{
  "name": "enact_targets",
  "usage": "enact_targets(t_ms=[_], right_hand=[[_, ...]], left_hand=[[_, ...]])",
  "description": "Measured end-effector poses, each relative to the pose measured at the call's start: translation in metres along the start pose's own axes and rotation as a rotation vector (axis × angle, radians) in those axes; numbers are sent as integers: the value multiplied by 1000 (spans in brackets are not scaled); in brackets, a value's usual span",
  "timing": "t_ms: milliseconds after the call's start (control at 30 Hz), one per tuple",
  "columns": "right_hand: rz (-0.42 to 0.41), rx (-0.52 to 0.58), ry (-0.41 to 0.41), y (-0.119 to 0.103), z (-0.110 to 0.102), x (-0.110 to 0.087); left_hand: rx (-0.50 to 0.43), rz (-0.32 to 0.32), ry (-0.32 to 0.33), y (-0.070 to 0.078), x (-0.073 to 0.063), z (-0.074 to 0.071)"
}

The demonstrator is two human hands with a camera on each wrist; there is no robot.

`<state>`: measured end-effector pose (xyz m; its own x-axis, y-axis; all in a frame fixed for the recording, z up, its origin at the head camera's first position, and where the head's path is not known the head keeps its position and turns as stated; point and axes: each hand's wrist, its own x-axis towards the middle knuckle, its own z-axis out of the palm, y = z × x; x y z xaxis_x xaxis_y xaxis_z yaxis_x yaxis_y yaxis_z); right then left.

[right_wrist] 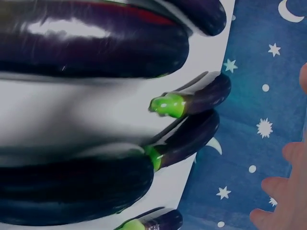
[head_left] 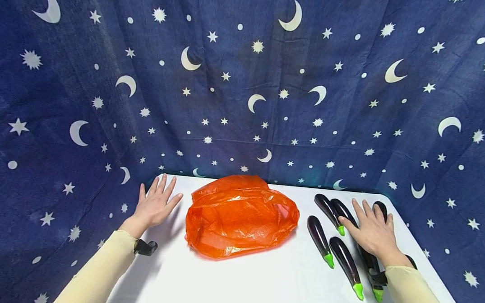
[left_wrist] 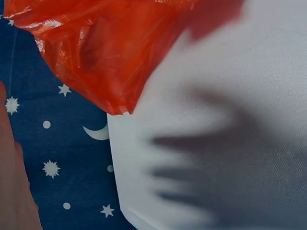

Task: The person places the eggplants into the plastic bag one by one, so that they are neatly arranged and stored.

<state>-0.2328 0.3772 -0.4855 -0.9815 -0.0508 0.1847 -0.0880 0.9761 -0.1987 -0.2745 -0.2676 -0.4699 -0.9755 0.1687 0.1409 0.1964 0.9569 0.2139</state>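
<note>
A crinkled orange-red plastic bag [head_left: 239, 223] lies on the white table, its mouth spread wide toward me. To its left my left hand [head_left: 154, 207] hovers with straight, spread fingers, apart from the bag and holding nothing; its shadow falls on the tabletop in the left wrist view. At the right, several dark purple eggplants [head_left: 319, 236] with green stem ends lie loosely grouped. Over them is my right hand [head_left: 374, 233], fingers spread and nothing gripped, partly covering some of them. In the right wrist view, two large eggplants [right_wrist: 96, 43] appear close up, with smaller-looking ones beyond.
The white table [head_left: 236, 287] has rounded far corners. A dark blue cloth [head_left: 228, 101] with white moons and stars hangs behind it and along both sides. A black wrist camera strap [head_left: 145, 247] sits on the left wrist.
</note>
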Motion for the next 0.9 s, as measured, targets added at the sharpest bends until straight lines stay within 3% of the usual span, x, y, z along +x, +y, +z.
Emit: enact_targets(t_ms=[400, 533, 900], right_hand=[[-47, 54, -31, -21, -1, 6], [-86, 96, -40, -29, 1, 9], [-80, 304, -224, -50, 9, 10]], left_hand=[[-66, 61, 15, 12, -2, -10], [-162, 112, -1, 20, -2, -16], [-502, 251, -128, 41, -1, -21]])
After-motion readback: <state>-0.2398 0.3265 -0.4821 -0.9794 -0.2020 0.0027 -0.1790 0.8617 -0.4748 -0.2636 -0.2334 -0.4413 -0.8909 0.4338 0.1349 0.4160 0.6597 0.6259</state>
